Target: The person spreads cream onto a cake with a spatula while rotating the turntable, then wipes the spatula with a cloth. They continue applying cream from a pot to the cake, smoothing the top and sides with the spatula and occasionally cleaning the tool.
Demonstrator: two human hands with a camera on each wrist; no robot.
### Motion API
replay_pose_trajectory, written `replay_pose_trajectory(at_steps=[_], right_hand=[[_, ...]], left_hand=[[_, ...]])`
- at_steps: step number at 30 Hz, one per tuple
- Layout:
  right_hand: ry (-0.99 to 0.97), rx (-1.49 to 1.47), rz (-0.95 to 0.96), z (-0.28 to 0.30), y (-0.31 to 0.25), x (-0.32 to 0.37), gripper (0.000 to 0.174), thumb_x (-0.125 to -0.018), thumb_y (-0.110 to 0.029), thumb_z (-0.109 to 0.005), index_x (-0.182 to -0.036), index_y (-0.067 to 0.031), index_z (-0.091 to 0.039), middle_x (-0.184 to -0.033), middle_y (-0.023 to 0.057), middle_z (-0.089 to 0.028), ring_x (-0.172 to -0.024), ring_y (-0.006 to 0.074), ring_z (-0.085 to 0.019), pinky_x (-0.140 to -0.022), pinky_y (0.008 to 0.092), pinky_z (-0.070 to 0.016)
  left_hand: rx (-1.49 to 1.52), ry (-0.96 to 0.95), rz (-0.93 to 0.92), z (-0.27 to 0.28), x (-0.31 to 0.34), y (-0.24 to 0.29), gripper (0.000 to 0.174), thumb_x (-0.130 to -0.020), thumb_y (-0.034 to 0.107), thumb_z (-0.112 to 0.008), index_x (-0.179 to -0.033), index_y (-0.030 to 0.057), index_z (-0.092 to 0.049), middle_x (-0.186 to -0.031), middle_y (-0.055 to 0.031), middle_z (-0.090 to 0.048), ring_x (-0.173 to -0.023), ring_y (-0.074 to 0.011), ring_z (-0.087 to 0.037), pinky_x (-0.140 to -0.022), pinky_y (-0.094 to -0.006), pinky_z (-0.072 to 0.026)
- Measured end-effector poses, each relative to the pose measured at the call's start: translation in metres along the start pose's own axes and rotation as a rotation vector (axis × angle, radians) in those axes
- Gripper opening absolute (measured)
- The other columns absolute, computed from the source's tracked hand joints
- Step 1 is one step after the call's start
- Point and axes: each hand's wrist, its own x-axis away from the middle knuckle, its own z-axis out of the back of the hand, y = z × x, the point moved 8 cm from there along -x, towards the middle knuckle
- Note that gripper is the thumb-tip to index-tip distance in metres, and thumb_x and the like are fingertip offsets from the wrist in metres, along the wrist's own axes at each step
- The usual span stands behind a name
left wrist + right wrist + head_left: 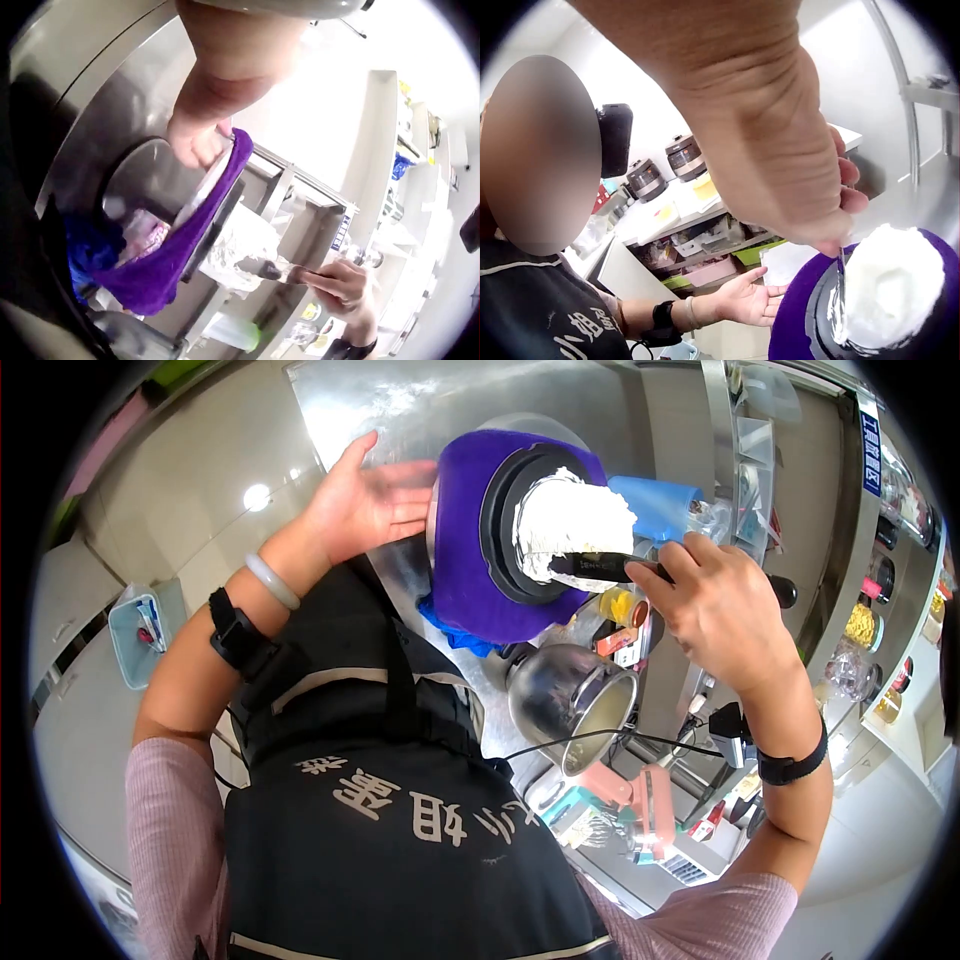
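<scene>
White cream [578, 515] forms a thick mound on a round black board [497, 545], which sits on a turntable with a purple cloth-like cover [460, 560]. My right hand [725, 615] grips the dark handle of an icing spatula [600, 566]. Its metal blade lies against the side of the cream in the right wrist view, where white smears cling to it. My left hand [365, 510] has its palm up and fingers extended, with the fingertips right at the turntable's rim. In the left wrist view, the far side of the mound is hidden.
A steel mixing bowl [545, 695] stands near my body, with a pink stand mixer [652, 810] beyond it. Behind the turntable is a blue container [655, 505]. Jars [862, 625] line the shelves at the right. A dark cable [600, 733] crosses in front of the bowl.
</scene>
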Motion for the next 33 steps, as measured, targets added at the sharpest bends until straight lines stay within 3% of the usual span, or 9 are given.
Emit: replay_pose_trajectory(at_steps=[2,3,10,12,14,17,20,21,33], right_hand=[[-0.001,-0.006,-0.011,-0.002,0.003,0.003,0.020,-0.072,-0.016,-0.061,-0.089,-0.0080,-0.069,-0.073,0.0010,-0.056,-0.072,0.0166,-0.056,-0.056,0.0279,-0.0456],[0.004,-0.031,-0.014,-0.003,0.005,0.005,0.020,-0.072,-0.016,-0.061,-0.089,-0.0089,-0.069,-0.073,0.0013,-0.056,-0.072,0.0169,-0.056,-0.056,0.0283,-0.0460],[0.019,-0.133,-0.047,-0.014,0.014,0.020,0.023,-0.074,-0.016,-0.060,-0.094,-0.0115,-0.071,-0.074,0.0021,-0.056,-0.072,0.0179,-0.057,-0.057,0.0296,-0.0477],[0.034,-0.151,-0.053,-0.017,0.014,0.024,0.024,-0.074,-0.015,-0.060,-0.095,-0.0117,-0.071,-0.074,0.0018,-0.055,-0.072,0.0179,-0.057,-0.057,0.0299,-0.0479],[0.048,-0.169,-0.062,-0.020,0.016,0.026,0.024,-0.074,-0.015,-0.060,-0.096,-0.0119,-0.071,-0.074,0.0016,-0.055,-0.072,0.0179,-0.057,-0.057,0.0301,-0.0480],[0.053,-0.180,-0.089,-0.023,0.017,0.032,0.025,-0.074,-0.014,-0.061,-0.097,-0.0130,-0.071,-0.074,0.0012,-0.054,-0.072,0.0180,-0.057,-0.058,0.0301,-0.0485],[0.070,-0.210,-0.102,-0.024,0.020,0.035,0.027,-0.073,-0.014,-0.061,-0.098,-0.0142,-0.072,-0.075,0.0009,-0.055,-0.073,0.0177,-0.057,-0.058,0.0302,-0.0487],[0.077,-0.214,-0.100,-0.025,0.020,0.036,0.028,-0.073,-0.014,-0.062,-0.099,-0.0145,-0.072,-0.075,0.0008,-0.056,-0.073,0.0177,-0.058,-0.058,0.0302,-0.0488],[0.155,-0.325,-0.126,-0.029,0.028,0.037,0.027,-0.070,-0.013,-0.067,-0.096,-0.0140,-0.072,-0.075,0.0008,-0.059,-0.070,0.0189,-0.059,-0.057,0.0312,-0.0494]], left_hand=[[0.241,-0.580,0.063,-0.028,-0.002,-0.013,0.078,-0.093,0.064,-0.023,-0.127,-0.0013,-0.049,-0.123,-0.0163,-0.059,-0.110,-0.0261,-0.057,-0.100,-0.0413,-0.0377],[0.046,-0.094,0.140,-0.006,-0.007,-0.042,0.075,-0.095,0.061,-0.024,-0.132,-0.0009,-0.046,-0.130,-0.0153,-0.055,-0.118,-0.0261,-0.054,-0.105,-0.0425,-0.0346],[0.180,-0.087,-0.104,-0.016,0.002,0.005,0.072,-0.096,0.059,-0.020,-0.127,0.0013,-0.051,-0.127,-0.0146,-0.056,-0.116,-0.0280,-0.053,-0.104,-0.0422,-0.0362],[0.366,-0.928,0.186,-0.022,-0.005,-0.037,0.068,-0.096,0.058,-0.020,-0.108,0.0045,-0.060,-0.101,-0.0101,-0.065,-0.088,-0.0247,-0.058,-0.088,-0.0417,-0.0438],[-0.020,-0.112,0.358,-0.011,0.004,-0.055,0.066,-0.096,0.059,-0.022,-0.108,0.0073,-0.060,-0.092,-0.0069,-0.064,-0.081,-0.0237,-0.058,-0.084,-0.0393,-0.0447],[0.032,0.149,-0.057,-0.019,0.014,0.001,0.066,-0.095,0.060,-0.023,-0.106,0.0075,-0.060,-0.087,-0.0053,-0.062,-0.079,-0.0226,-0.057,-0.086,-0.0383,-0.0449],[0.081,0.013,0.065,-0.001,-0.002,-0.024,0.067,-0.095,0.061,-0.024,-0.109,0.0053,-0.059,-0.091,-0.0077,-0.064,-0.083,-0.0238,-0.060,-0.092,-0.0406,-0.0438],[0.266,-0.587,0.269,-0.011,0.000,-0.046,0.069,-0.095,0.061,-0.024,-0.112,0.0025,-0.057,-0.101,-0.0123,-0.065,-0.096,-0.0260,-0.061,-0.100,-0.0441,-0.0393],[-0.020,-0.117,0.121,-0.004,0.005,-0.026,0.070,-0.095,0.059,-0.030,-0.122,-0.0017,-0.050,-0.110,-0.0188,-0.060,-0.100,-0.0294,-0.059,-0.098,-0.0465,-0.0412]])
